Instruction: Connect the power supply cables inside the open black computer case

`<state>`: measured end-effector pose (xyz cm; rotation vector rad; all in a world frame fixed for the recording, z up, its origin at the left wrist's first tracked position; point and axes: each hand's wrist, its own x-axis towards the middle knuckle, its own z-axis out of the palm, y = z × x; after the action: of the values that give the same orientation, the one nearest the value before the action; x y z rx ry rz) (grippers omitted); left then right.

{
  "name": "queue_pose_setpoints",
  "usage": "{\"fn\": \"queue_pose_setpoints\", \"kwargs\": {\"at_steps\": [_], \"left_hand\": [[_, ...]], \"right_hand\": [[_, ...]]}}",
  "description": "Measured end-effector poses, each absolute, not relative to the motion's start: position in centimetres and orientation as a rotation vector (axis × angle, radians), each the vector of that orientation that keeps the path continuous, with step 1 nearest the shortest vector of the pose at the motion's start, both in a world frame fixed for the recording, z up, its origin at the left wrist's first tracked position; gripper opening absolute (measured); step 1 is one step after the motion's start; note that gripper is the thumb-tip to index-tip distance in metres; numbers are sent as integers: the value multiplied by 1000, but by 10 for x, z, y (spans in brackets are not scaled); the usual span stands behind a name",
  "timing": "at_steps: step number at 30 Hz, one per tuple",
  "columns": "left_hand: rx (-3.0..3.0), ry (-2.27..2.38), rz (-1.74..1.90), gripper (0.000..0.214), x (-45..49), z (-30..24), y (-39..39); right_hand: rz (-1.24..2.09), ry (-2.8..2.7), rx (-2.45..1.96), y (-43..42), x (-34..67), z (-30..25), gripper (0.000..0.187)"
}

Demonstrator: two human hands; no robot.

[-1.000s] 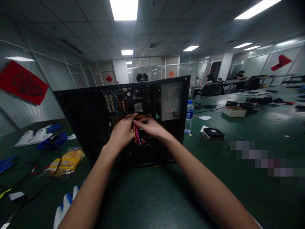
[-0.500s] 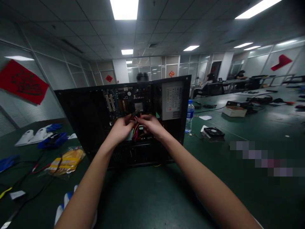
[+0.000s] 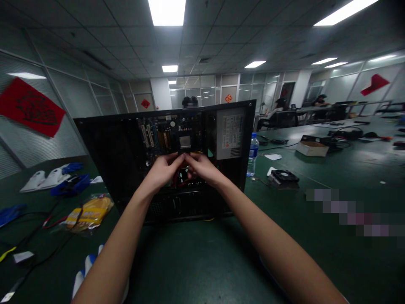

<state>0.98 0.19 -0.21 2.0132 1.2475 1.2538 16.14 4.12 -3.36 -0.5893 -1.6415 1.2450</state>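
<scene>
A black computer case (image 3: 104, 156) stands open in front of me, its inside facing me. Within it are a motherboard (image 3: 169, 126) and a power supply (image 3: 230, 133) at upper right. My left hand (image 3: 162, 171) and my right hand (image 3: 204, 169) meet below the pale square chip (image 3: 185, 142), thumb tips together and fingers pinched. A bundle of power cables (image 3: 174, 180), reddish and dark, hangs from between them; its upper end is hidden behind the fingers.
A water bottle (image 3: 252, 155) stands right of the case, near a cooling fan (image 3: 284, 177) and an open box (image 3: 311, 148). At left lie a yellow packet (image 3: 90, 214), a blue tray (image 3: 71, 185), gloves (image 3: 52, 179) and loose cables. People sit farther back.
My hands have drawn together at the thumbs and now cover the upper part of the cables. The hanging part has shifted slightly left and shows less yellow.
</scene>
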Motion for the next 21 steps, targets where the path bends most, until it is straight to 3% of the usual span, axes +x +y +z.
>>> {"fn": "queue_pose_setpoints", "kwargs": {"at_steps": [13, 21], "left_hand": [[2043, 1380, 1142, 50, -4, 10, -3], [2112, 1526, 1106, 37, -7, 7, 1]], "right_hand": [[1090, -1509, -706, 46, 160, -36, 29], [1075, -1502, -718, 45, 160, -35, 28]]}}
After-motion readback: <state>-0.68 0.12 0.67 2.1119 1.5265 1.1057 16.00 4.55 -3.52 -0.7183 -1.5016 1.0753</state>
